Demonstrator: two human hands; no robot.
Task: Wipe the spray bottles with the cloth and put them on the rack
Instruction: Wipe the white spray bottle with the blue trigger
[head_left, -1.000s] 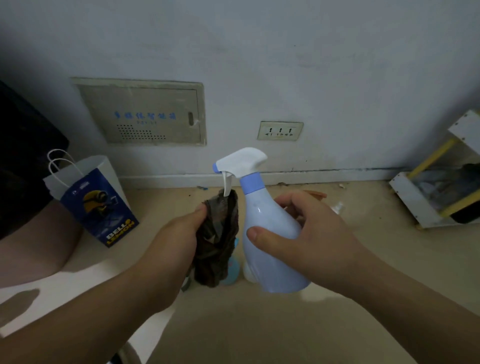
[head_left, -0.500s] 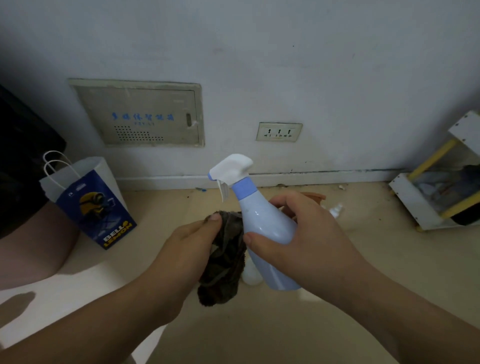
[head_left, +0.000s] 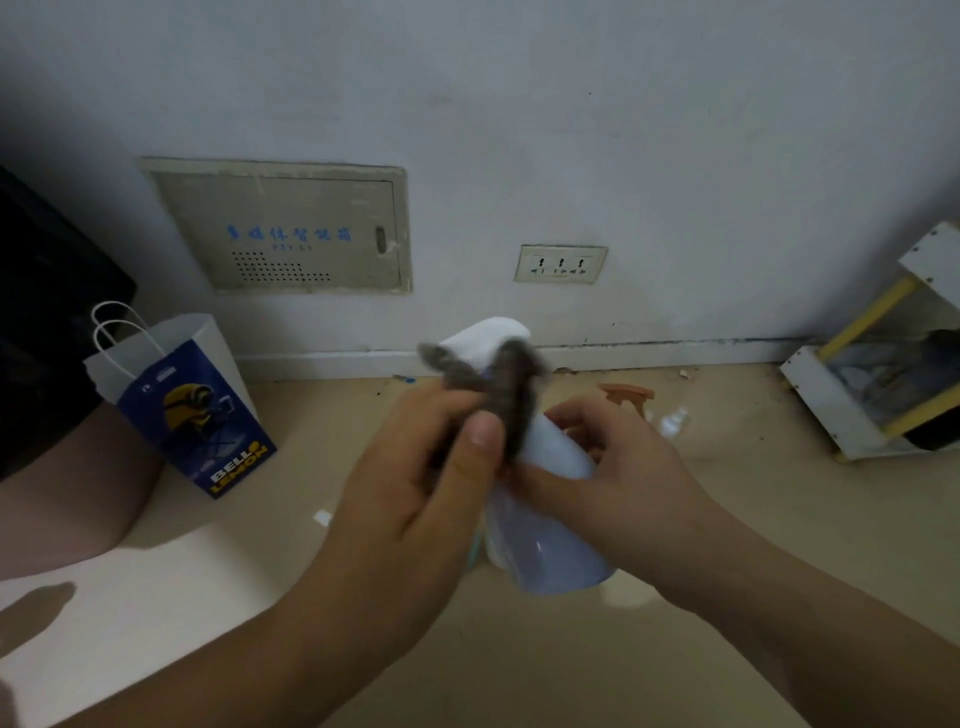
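Two hands share this step, which we judge to be the wiping itself. We hold the spray bottle (head_left: 550, 556) in the air below the wall socket (head_left: 561, 264). It is tilted, with its white trigger head toward the socket and its pale blue base toward us.

To wipe well, we think the cloth should go round the neck and under the trigger, then down the whole body. The other hand should turn the bottle so no side is missed. A firm hold on the body matters, since smooth plastic can slip under rubbing.

Our left hand (head_left: 415, 483) is closed on the dark cloth (head_left: 498, 379), thumb on the near side and fingers curled behind. It presses the cloth against the bottle's neck, and loose ends stick up beside the trigger head. Our right hand (head_left: 623, 488) is wrapped round the bottle's body, thumb across the front. Blur hides its fingertips.

Well to the right of the socket, the rack (head_left: 818, 389), white with yellow bars, stands on the floor. A second bottle with an orange trigger (head_left: 628, 395) rests on the floor below and right of the socket, so we judge more wiping lies ahead. A paper bag (head_left: 192, 410) stands to the socket's lower left.
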